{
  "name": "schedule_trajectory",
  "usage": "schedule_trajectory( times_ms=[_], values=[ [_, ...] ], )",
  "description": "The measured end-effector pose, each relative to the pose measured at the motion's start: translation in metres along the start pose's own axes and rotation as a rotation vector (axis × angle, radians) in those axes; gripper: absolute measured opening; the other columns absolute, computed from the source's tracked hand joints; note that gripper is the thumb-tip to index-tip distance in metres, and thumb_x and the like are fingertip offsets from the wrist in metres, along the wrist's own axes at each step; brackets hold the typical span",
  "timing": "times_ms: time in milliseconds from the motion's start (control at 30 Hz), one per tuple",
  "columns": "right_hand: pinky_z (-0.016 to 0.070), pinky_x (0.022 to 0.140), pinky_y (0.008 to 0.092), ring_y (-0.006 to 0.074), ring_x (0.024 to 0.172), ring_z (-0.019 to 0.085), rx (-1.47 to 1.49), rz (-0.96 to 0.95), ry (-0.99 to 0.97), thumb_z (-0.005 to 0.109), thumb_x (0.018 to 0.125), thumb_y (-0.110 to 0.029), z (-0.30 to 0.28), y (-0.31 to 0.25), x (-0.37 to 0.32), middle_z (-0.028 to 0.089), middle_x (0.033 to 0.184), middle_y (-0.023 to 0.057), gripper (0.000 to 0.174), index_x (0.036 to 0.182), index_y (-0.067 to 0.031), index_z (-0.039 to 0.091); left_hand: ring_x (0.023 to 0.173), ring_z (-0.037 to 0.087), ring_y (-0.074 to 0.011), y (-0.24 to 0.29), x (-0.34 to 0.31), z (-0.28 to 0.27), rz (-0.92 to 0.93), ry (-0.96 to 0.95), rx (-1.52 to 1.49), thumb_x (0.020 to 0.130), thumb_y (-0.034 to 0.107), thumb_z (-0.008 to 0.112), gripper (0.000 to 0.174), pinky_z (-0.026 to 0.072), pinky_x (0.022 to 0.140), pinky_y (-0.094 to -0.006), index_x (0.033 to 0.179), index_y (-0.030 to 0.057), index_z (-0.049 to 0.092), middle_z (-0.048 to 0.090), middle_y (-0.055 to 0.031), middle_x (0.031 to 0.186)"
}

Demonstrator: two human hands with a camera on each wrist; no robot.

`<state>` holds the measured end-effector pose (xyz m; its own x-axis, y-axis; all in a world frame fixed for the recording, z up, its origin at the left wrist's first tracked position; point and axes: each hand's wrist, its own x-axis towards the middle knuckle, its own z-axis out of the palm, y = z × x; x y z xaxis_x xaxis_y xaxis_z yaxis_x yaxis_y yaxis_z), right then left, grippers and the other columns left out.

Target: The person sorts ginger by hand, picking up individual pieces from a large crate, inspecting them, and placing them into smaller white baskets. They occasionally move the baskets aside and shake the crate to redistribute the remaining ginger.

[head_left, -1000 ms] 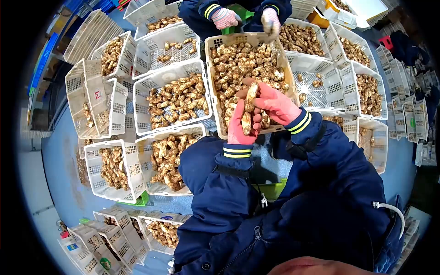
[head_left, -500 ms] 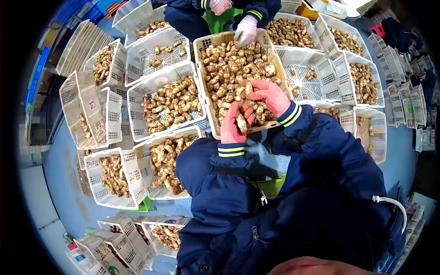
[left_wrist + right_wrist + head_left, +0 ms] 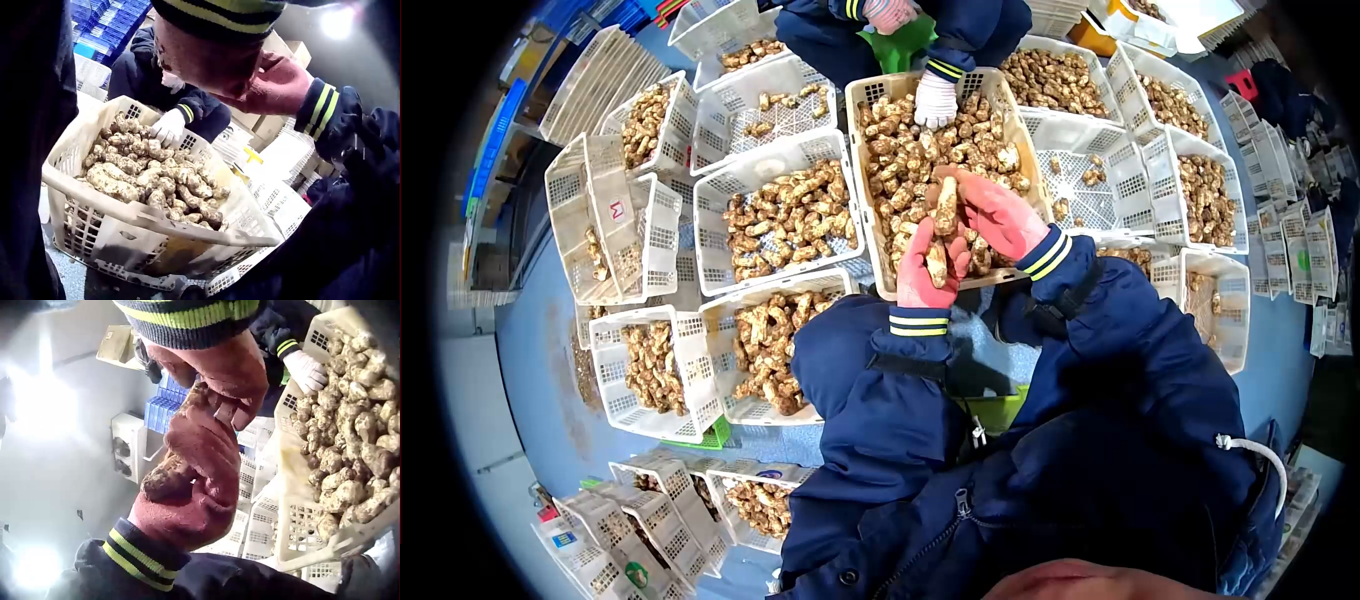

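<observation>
Both hands wear reddish-pink gloves and are held over the near part of a cream plastic crate piled with brown-and-white mushrooms. The left hand grips a long mushroom, its pale end toward the body. Just above it, the right hand pinches a second elongated mushroom between thumb and fingers. In the right wrist view the left hand curls round a dark, soil-flecked mushroom, close under the right hand. The left wrist view hides both held mushrooms behind the gloves.
Opposite, another person's white-gloved hand reaches into the same crate. White perforated crates of mushrooms stand on both sides, including one at left and one at right. Stacked crates stand farther off on the blue floor.
The other person's gloved hand has moved from the crate's far right rim onto the mushrooms. My two hands dipped slightly apart, then came close together again, each still holding a mushroom.
</observation>
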<state>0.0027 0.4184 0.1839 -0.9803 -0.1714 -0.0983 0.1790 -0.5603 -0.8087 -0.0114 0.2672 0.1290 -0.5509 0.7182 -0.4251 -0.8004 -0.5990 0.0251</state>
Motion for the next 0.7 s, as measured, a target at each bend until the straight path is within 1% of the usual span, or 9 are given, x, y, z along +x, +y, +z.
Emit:
schedule_trajectory(
  times_ms=[133, 167, 200, 233, 300, 333, 467, 600, 700],
  values=[
    [0.0435, 0.082, 0.0257, 0.0145, 0.099, 0.051, -0.020, 0.017, 0.023, 0.053, 0.084, -0.017, 0.009, -0.003, -0.003, 0.049, 0.117, 0.0088, 0.055, 0.131, -0.0034, 0.028, 0.071, 0.061, -0.0165, -0.001, -0.004, 0.007, -0.003, -0.056, 0.048, 0.087, 0.029, 0.047, 0.026, 0.0520, 0.056, -0.0279, 0.103, 0.0096, 0.056, 0.063, -0.0049, 0.088],
    [0.0441, 0.080, 0.0249, 0.0134, 0.097, 0.052, 0.014, 0.043, -0.036, 0.053, 0.083, -0.015, 0.007, -0.004, -0.002, 0.050, 0.115, 0.0081, 0.054, 0.130, -0.0030, 0.030, 0.071, 0.062, -0.0166, -0.002, -0.007, 0.009, 0.021, -0.019, 0.078, 0.087, 0.029, 0.048, 0.026, 0.0519, 0.056, -0.0277, 0.104, 0.0111, 0.055, 0.063, -0.0046, 0.089],
    [0.0448, 0.078, 0.0241, 0.0123, 0.094, 0.052, 0.047, 0.074, -0.099, 0.053, 0.083, -0.014, 0.007, -0.005, -0.002, 0.051, 0.114, 0.0074, 0.053, 0.130, -0.0027, 0.031, 0.074, 0.062, -0.0175, 0.004, -0.005, 0.006, -0.019, -0.123, 0.019, 0.087, 0.030, 0.048, 0.026, 0.0520, 0.057, -0.0283, 0.104, 0.0118, 0.055, 0.063, -0.0045, 0.091],
    [0.0451, 0.075, 0.0227, 0.0096, 0.085, 0.054, 0.003, 0.062, 0.038, 0.053, 0.082, -0.012, 0.009, -0.002, -0.005, 0.053, 0.107, 0.0059, 0.051, 0.128, -0.0015, 0.033, 0.076, 0.062, -0.0186, 0.001, -0.002, 0.004, 0.012, -0.048, 0.081, 0.087, 0.030, 0.047, 0.026, 0.0521, 0.058, -0.0292, 0.104, 0.0113, 0.055, 0.062, -0.0048, 0.092],
    [0.0452, 0.074, 0.0231, 0.0077, 0.080, 0.053, 0.002, 0.056, 0.035, 0.054, 0.080, -0.011, 0.005, 0.000, -0.006, 0.055, 0.098, 0.0052, 0.052, 0.127, -0.0003, 0.034, 0.082, 0.061, -0.0220, -0.007, 0.004, -0.002, 0.041, 0.043, 0.092, 0.088, 0.029, 0.046, 0.028, 0.0523, 0.062, -0.0318, 0.108, 0.0097, 0.053, 0.062, -0.0058, 0.094],
    [0.0451, 0.075, 0.0229, 0.0077, 0.080, 0.053, -0.001, 0.037, 0.055, 0.055, 0.080, -0.010, 0.003, 0.004, -0.003, 0.056, 0.095, 0.0054, 0.052, 0.127, 0.0001, 0.035, 0.087, 0.060, -0.0238, -0.009, 0.002, -0.003, 0.064, -0.080, 0.066, 0.089, 0.028, 0.045, 0.029, 0.0524, 0.065, -0.0327, 0.111, 0.0083, 0.051, 0.060, -0.0067, 0.098],
    [0.0454, 0.080, 0.0234, 0.0100, 0.083, 0.055, -0.012, -0.001, 0.050, 0.052, 0.079, -0.003, -0.002, 0.001, -0.005, 0.058, 0.098, 0.0070, 0.045, 0.123, 0.0018, 0.040, 0.093, 0.058, -0.0278, -0.014, -0.001, 0.000, 0.133, -0.058, 0.068, 0.089, 0.024, 0.046, 0.029, 0.0517, 0.072, -0.0332, 0.113, 0.0077, 0.049, 0.057, -0.0087, 0.105],
    [0.0487, 0.068, 0.0223, 0.0114, 0.081, 0.055, 0.017, 0.015, -0.016, 0.056, 0.079, -0.009, -0.017, 0.009, -0.003, 0.057, 0.095, 0.0054, 0.048, 0.122, 0.0016, 0.040, 0.092, 0.059, -0.0244, -0.015, 0.005, -0.005, 0.158, 0.004, 0.145, 0.089, 0.021, 0.046, 0.026, 0.0519, 0.070, -0.0321, 0.112, 0.0094, 0.049, 0.056, -0.0070, 0.104],
    [0.0493, 0.062, 0.0224, 0.0111, 0.077, 0.055, -0.048, 0.012, 0.045, 0.058, 0.079, -0.013, 0.013, 0.001, -0.001, 0.053, 0.105, 0.0076, 0.056, 0.127, 0.0012, 0.032, 0.083, 0.061, -0.0214, -0.010, 0.000, -0.002, 0.122, -0.033, 0.079, 0.089, 0.025, 0.048, 0.027, 0.0522, 0.065, -0.0299, 0.109, 0.0082, 0.051, 0.060, -0.0067, 0.094]
  ],
)
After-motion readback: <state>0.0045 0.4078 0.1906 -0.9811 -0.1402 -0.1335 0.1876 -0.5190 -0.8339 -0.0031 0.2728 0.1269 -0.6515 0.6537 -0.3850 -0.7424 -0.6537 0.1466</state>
